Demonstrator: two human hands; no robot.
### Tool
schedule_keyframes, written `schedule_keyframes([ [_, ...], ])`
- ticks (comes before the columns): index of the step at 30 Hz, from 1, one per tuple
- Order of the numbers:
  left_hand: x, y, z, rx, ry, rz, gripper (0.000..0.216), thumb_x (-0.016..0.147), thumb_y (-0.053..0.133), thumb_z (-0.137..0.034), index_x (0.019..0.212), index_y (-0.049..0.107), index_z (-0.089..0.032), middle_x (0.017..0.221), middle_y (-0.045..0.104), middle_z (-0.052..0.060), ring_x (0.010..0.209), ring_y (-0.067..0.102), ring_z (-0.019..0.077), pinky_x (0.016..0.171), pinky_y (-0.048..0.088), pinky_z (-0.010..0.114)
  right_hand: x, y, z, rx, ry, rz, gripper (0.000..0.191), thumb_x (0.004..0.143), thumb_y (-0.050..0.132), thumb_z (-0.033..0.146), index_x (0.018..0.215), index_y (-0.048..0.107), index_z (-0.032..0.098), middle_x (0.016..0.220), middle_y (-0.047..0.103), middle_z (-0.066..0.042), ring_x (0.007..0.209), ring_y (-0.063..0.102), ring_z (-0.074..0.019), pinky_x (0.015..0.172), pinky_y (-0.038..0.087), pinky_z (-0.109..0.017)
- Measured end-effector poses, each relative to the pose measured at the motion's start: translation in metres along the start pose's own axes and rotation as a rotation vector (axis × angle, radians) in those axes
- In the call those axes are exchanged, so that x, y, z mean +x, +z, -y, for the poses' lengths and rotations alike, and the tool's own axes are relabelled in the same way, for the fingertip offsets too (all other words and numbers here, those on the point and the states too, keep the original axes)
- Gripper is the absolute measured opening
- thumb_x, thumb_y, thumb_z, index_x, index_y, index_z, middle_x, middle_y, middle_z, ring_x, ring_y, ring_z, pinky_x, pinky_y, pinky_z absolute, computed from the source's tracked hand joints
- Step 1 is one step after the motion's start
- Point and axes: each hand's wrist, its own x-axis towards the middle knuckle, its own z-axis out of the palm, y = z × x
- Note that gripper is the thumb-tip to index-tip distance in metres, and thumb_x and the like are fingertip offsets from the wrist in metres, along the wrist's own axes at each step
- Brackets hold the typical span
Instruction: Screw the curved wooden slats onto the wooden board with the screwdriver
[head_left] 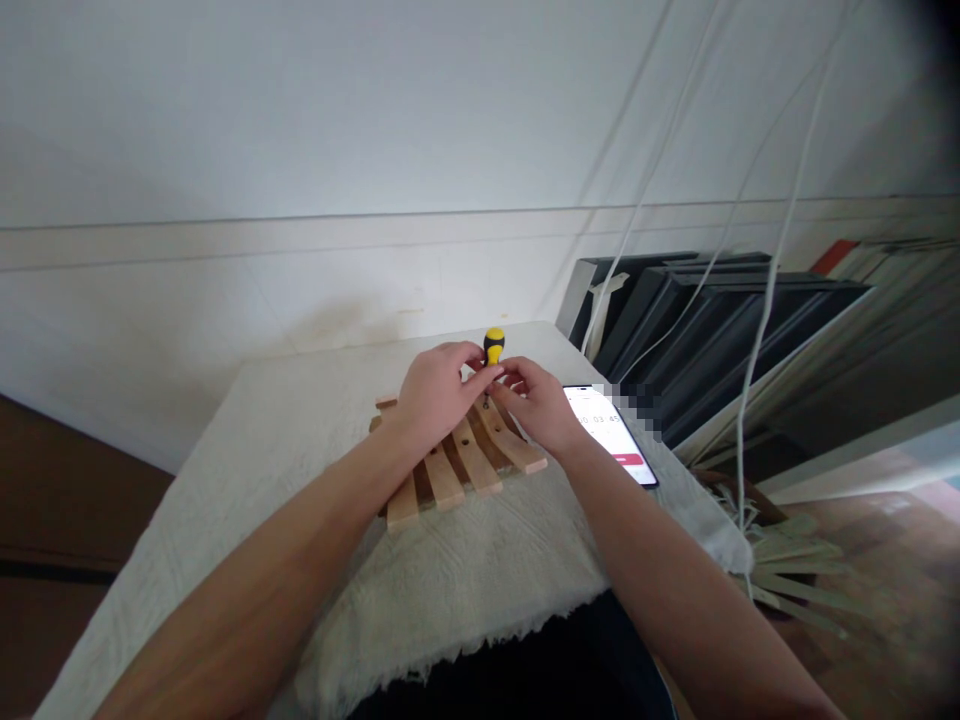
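Note:
A wooden slatted panel [465,462] lies on a white cloth-covered table [300,470]. A small screwdriver with a yellow and black handle [493,346] stands upright over the far side of the panel. My left hand [433,395] rests on the slats with thumb and fingers pinched on the screwdriver's handle. My right hand [536,405] lies beside it on the right, fingertips closed near the screwdriver's shaft at the wood; whether it holds a screw is too small to tell.
A phone [611,432] with a lit screen lies on the cloth right of the panel. Dark flat boards [712,330] lean against the wall at right. White cables [757,350] hang down there. More wooden slats [787,560] lie on the floor.

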Motion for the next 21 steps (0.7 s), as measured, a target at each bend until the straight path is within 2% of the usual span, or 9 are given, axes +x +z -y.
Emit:
schedule_keyframes([
  [5, 0.0011, -0.001, 0.0003, 0.003, 0.021, 0.062, 0.017, 0.086, 0.056, -0.028, 0.085, 0.068, -0.016, 0.079, 0.071, 0.004, 0.061, 0.057, 0.0123, 0.06, 0.041, 0.025, -0.0013, -0.001, -0.0022, 0.043, -0.024, -0.001, 0.024, 0.082, 0.06, 0.028, 0.104, 0.064, 0.02, 0.089, 0.067, -0.003, 0.071, 0.057, -0.0143, 0.066, 0.046, -0.031],
  [10, 0.0023, -0.0046, 0.0003, -0.083, -0.004, 0.128, 0.018, 0.083, 0.053, -0.022, 0.083, 0.07, -0.017, 0.074, 0.07, 0.002, 0.056, 0.055, 0.0108, 0.055, 0.038, 0.023, -0.0018, 0.0006, -0.0035, -0.02, -0.167, -0.026, 0.025, 0.081, 0.06, 0.025, 0.105, 0.065, 0.021, 0.09, 0.064, -0.004, 0.073, 0.056, -0.0151, 0.063, 0.046, -0.031],
  [14, 0.002, -0.0065, -0.0008, -0.117, -0.03, 0.121, 0.018, 0.081, 0.053, -0.02, 0.083, 0.07, -0.017, 0.071, 0.07, 0.002, 0.055, 0.055, 0.0106, 0.055, 0.039, 0.024, -0.0025, 0.001, -0.0028, 0.003, -0.131, -0.011, 0.027, 0.081, 0.062, 0.028, 0.108, 0.065, 0.023, 0.097, 0.067, -0.004, 0.072, 0.058, -0.0147, 0.063, 0.049, -0.032],
  [17, 0.0023, -0.0078, -0.0017, -0.126, -0.031, 0.095, 0.017, 0.082, 0.056, -0.024, 0.077, 0.07, -0.016, 0.07, 0.069, 0.003, 0.057, 0.055, 0.0108, 0.056, 0.04, 0.024, -0.0026, 0.0018, -0.0017, -0.031, -0.119, -0.028, 0.025, 0.082, 0.06, 0.027, 0.106, 0.066, 0.022, 0.092, 0.068, -0.004, 0.069, 0.057, -0.0141, 0.066, 0.048, -0.033],
  [21, 0.0033, -0.0077, -0.0025, -0.185, -0.034, 0.029, 0.019, 0.08, 0.064, -0.034, 0.081, 0.07, -0.016, 0.077, 0.071, 0.003, 0.064, 0.059, 0.0112, 0.061, 0.043, 0.024, -0.0028, 0.0036, 0.0, -0.059, -0.095, -0.065, 0.023, 0.079, 0.065, 0.027, 0.1, 0.064, 0.018, 0.086, 0.067, -0.003, 0.065, 0.054, -0.0129, 0.062, 0.046, -0.031],
])
